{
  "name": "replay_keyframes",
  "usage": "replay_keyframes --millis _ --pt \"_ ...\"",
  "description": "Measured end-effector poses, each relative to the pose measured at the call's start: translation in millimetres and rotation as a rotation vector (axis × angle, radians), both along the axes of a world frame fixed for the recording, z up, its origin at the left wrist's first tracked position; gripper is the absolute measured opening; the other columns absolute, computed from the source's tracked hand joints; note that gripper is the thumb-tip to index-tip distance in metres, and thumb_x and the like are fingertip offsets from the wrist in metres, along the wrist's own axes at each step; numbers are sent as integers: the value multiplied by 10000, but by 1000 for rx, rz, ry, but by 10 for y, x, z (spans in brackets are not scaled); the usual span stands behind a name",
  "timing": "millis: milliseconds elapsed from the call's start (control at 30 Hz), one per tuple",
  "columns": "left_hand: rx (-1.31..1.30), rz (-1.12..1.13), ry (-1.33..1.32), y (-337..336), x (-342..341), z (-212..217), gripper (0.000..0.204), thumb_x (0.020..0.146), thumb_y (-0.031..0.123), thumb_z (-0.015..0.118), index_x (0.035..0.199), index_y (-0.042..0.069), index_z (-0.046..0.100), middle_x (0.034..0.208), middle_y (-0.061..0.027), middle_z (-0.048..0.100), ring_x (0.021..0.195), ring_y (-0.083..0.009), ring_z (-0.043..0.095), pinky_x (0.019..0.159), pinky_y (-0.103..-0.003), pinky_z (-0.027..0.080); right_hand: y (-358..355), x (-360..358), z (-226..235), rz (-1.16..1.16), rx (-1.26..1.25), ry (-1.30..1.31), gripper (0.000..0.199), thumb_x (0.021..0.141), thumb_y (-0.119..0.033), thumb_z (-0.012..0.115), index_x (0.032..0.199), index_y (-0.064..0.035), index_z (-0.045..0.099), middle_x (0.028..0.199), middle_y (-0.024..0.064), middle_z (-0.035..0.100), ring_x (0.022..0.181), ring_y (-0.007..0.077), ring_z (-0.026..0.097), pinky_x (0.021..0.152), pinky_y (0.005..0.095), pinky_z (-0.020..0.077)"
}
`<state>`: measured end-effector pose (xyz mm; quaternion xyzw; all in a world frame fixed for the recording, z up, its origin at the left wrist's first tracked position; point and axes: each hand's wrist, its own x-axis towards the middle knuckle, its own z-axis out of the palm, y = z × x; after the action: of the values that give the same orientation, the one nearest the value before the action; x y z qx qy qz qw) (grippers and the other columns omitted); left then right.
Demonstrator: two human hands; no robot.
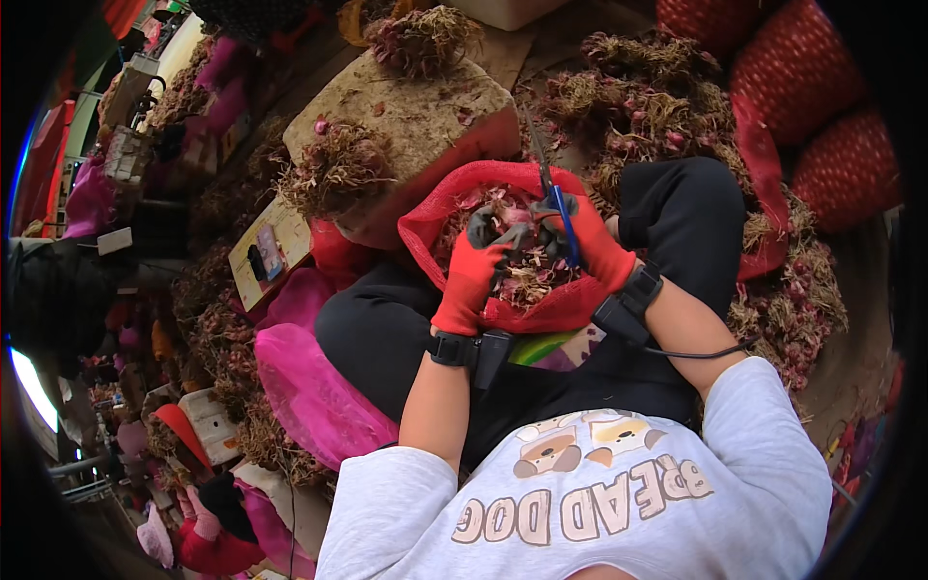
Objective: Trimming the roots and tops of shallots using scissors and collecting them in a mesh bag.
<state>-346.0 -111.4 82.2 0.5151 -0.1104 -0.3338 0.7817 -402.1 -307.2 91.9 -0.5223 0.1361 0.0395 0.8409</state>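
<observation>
Both my hands wear red gloves with dark grey fingers and meet over an opened red mesh bag [422, 220] between my crossed legs. My right hand [592, 242] is closed round blue-handled scissors [564, 224], whose long dark blades point away from me over the bag's far rim. The fingers of my left hand [480, 259] are curled, pinching what looks like a pink shallot [509, 205] just above the bag's contents. Pinkish-red shallots and dry peelings [527, 280] fill the bag's mouth. The left fingertips and the bulb partly hide each other.
A worn pale block [430, 106] stands beyond the bag, with bunches of dried shallots [348, 169] on it. More bunches [667, 106] are heaped to the right, near full red mesh sacks [802, 72]. A pink mesh bag [309, 387] lies by my left knee.
</observation>
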Motion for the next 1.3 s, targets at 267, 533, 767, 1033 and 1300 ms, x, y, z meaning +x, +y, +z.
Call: replay_keyframes --millis 267,533,767,1033,1300 --pt "431 -3 -456 -102 -148 249 491 750 -123 585 1210 12 477 1037 -67 580 875 -134 595 714 -247 494 -55 54 86 158 -600 -218 264 805 -180 689 1005 -26 612 820 41 651 677 100 609 592 197 472" --pt "158 36 -164 -59 1 257 312 938 145 522 1227 36 481 1066 -30 560 896 -120 585 793 -297 525 -135 13 0 225 183 166 240 841 -188 613 1024 -33 621 756 46 621 585 125 580 538 276 495" --pt "121 77 -93 -133 -38 502 271 929 157 544 1172 40 520 1075 -40 574 934 -127 592 781 -258 514 -39 -1 12 114 221 39 326 889 -278 583 1114 -41 578 780 61 632 592 119 599 512 265 499" --pt "610 1 -888 -113 -10 196 322 889 95 514 1207 41 502 1026 -79 606 916 -149 600 729 -292 503 38 7 148 85 -146 -72 222 827 -130 652 1015 -27 592 751 38 613 606 99 583 537 241 476" --pt "-312 45 176 -143 -4 106 361 959 183 453 1276 17 409 998 -42 527 1000 -163 530 921 -317 425 9 -18 -3 -93 107 -6 189 841 -175 630 982 -49 622 797 11 630 654 86 584 546 220 463"
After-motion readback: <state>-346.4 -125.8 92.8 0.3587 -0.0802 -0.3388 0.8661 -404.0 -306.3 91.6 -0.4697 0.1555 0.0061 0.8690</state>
